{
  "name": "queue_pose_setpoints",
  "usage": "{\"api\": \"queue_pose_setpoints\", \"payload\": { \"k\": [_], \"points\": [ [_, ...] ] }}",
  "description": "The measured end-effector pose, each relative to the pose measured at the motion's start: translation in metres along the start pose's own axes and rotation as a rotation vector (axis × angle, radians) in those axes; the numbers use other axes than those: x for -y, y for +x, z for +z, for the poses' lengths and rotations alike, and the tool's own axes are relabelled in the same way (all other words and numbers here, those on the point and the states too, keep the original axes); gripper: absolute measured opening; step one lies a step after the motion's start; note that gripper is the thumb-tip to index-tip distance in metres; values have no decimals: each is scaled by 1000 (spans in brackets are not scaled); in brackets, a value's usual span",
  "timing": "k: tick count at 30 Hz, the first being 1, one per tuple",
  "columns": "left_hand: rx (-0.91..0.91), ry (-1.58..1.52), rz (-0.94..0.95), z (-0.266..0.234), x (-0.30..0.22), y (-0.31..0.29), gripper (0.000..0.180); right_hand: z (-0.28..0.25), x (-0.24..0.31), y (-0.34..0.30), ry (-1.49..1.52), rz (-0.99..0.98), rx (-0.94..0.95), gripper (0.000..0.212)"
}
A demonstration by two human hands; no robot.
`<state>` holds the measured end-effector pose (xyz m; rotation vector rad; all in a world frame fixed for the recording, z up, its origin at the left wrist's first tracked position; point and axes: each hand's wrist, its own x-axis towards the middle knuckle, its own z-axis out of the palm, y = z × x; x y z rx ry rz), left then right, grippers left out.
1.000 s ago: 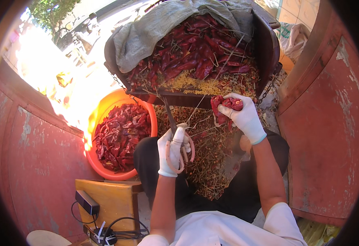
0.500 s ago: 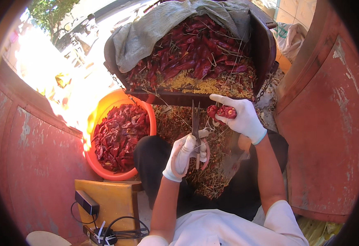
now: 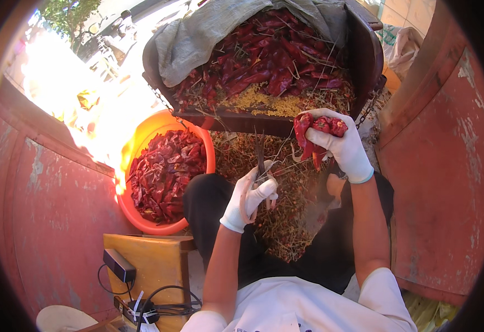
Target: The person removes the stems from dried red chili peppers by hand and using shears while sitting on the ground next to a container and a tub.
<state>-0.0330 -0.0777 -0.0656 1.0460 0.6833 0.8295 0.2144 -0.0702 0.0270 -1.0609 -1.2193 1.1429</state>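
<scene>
Both my hands wear white gloves. In my left hand I hold a pair of scissors with the blades pointing away from me. Its looped handles sit around my fingers. My right hand is closed around a small bunch of dried red chili peppers, their stem ends turned toward the scissors but apart from the blades. Just beyond the bunch is the front lip of a dark bin, heaped with more dried red peppers, yellow seeds and stalk bits.
An orange tub full of red pepper pieces stands to the left. Stems and scraps litter the floor between my knees. A wooden stool with a black device and cables is at lower left. Red panels flank both sides; grey sacking covers the bin's back.
My right hand has curled its outstretched finger in, and more of the peppers now show in it. It has moved slightly right. The scissors in my left hand have turned a little.
</scene>
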Motion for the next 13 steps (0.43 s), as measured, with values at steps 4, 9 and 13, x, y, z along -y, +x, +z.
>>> {"api": "queue_pose_setpoints", "payload": {
  "k": [4, 9, 13],
  "points": [
    [-9, -8, -104, 5, 10, 1, 74, -2, 0, 0, 323, -13, -92, 31],
    [-210, 366, -131, 10, 23, 6, 56, -10, -9, 5, 646, -54, -114, 26],
    [-195, 749, -70, 9, 32, 5, 58, -14, -15, 5, 656, -37, -117, 26]
  ]
}}
